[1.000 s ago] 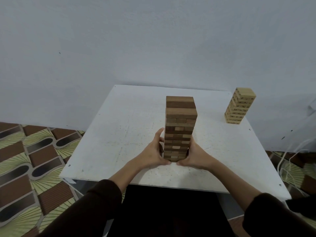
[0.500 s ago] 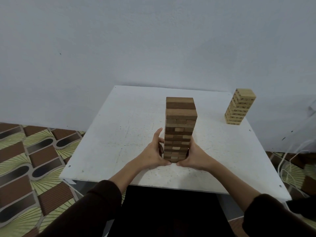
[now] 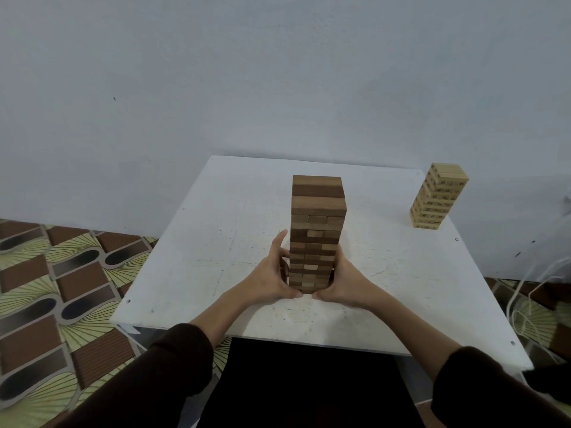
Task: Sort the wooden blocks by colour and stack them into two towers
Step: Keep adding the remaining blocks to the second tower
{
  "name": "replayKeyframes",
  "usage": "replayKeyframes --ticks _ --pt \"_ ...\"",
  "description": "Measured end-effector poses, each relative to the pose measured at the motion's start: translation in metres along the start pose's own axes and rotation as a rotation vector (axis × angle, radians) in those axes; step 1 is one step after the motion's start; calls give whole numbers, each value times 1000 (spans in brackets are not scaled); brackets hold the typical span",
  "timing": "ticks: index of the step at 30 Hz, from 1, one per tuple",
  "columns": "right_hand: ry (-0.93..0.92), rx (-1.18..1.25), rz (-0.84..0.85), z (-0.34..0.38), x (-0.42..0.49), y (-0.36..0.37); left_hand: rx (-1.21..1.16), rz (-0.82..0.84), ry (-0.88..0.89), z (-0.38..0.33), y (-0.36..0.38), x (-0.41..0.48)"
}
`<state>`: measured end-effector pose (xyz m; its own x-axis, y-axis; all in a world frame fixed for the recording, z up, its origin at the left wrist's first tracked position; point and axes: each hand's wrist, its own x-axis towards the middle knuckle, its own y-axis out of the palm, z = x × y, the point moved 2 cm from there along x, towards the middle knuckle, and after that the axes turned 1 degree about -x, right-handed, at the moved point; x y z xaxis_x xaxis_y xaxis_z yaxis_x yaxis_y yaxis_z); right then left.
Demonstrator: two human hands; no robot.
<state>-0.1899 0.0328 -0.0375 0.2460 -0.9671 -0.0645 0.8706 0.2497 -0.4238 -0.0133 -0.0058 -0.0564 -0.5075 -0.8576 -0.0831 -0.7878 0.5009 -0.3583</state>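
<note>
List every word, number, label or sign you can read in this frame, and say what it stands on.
No text here can be read.
On the light tower: dark printed marks on the block sides, too small and blurred to read.
On the dark tower: no text or marks show.
On the table and the wall: no text or signs show.

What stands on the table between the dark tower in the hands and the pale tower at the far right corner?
Nothing visible does. Only white table surface shows between the dark tower and the pale tower. The left hand and the right hand grip the dark tower's base directly.
</note>
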Motion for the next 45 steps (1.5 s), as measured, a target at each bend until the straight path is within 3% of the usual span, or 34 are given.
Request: replayKeyframes --ticks 31,45 --pt "-5 48 -11 -1 176 -1 14 -10 -42 23 -115 114" --pt "-45 92 -52 4 204 0 -4 -7 -35 34 -134 139"
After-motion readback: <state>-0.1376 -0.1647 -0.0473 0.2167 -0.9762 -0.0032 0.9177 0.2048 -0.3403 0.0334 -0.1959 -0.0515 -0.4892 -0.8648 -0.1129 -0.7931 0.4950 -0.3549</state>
